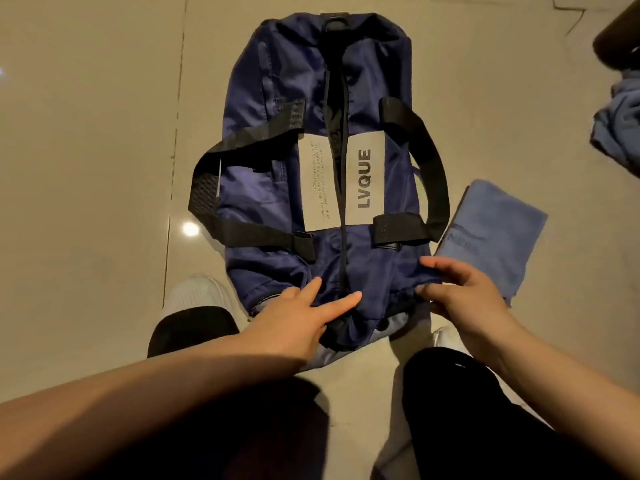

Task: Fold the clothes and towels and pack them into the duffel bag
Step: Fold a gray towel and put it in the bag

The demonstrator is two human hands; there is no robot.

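A navy duffel bag (277, 188) with black webbing handles and a grey LVQUE label lies lengthwise on the tiled floor, its centre zip running away from me. My left hand (298, 317) rests on the bag's near end with straight fingers spread on the fabric. My right hand (460, 292) lies on the bag's near right corner, fingers extended and thumb below the edge. A folded blue towel (491, 233) lies flat on the floor just right of the bag, beside my right hand.
A crumpled blue garment (620, 123) lies at the right edge of view, under a dark object (616, 43) at the top right corner. My legs in black trousers and white shoes (197, 292) flank the bag's near end. Beige glossy tiles surround the bag.
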